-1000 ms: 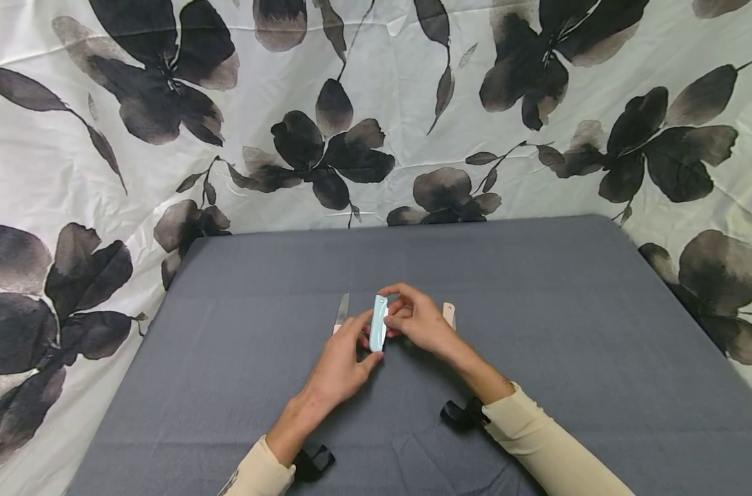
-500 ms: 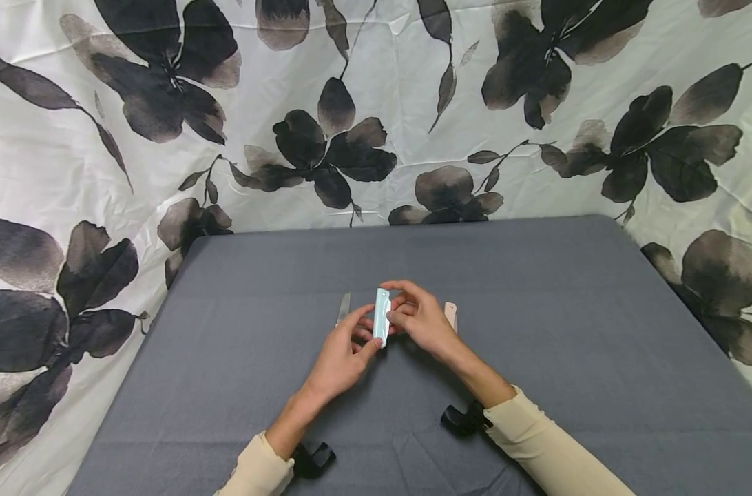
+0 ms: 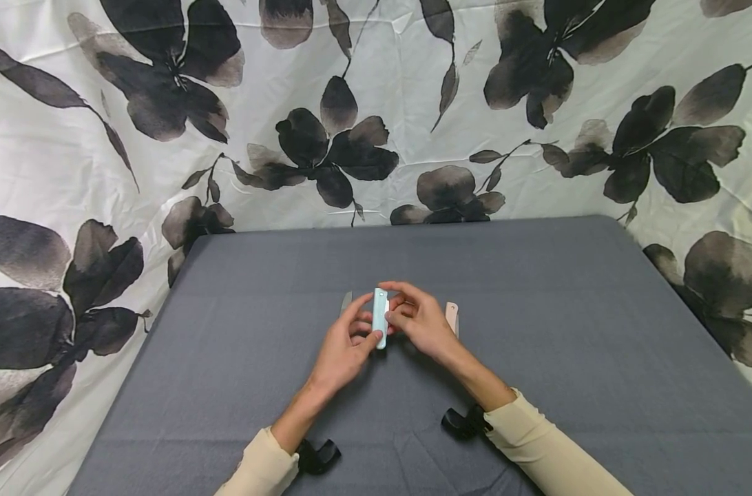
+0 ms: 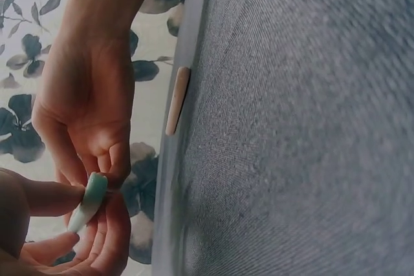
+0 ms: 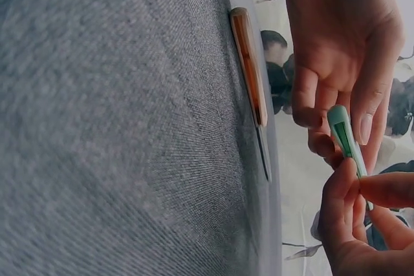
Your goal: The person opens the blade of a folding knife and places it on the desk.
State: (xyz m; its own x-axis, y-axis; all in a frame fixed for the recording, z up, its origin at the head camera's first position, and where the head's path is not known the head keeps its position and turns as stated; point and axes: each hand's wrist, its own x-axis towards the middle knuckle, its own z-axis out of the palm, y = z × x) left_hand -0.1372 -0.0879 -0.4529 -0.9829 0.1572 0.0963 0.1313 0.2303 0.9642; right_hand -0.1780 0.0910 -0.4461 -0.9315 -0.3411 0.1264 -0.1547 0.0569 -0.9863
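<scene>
A folding knife with a light blue handle (image 3: 380, 318) stands nearly upright between both hands, held above the table in the head view. My left hand (image 3: 343, 348) grips it from the left, its thumb on the lower handle and fingers behind. From the right, my right hand (image 3: 421, 322) pinches its edge, index finger over the top end. The right wrist view shows a long slot in the green-looking handle (image 5: 341, 124). Left of the hands lies a second knife (image 3: 346, 300), blade showing, its handle hidden by my left hand. Behind my right wrist lies a pink-handled knife (image 3: 452, 317).
A grey cloth covers the table (image 3: 568, 310). Behind it hangs a white curtain (image 3: 227, 165) with dark flowers. Black straps (image 3: 319, 457) sit at both wrists, beside the cream sleeves (image 3: 261, 465).
The light blue knife has risen slightly. My left hand has shifted up and right, its thumb moving from the bottom end onto the lower handle. The right hand has barely moved.
</scene>
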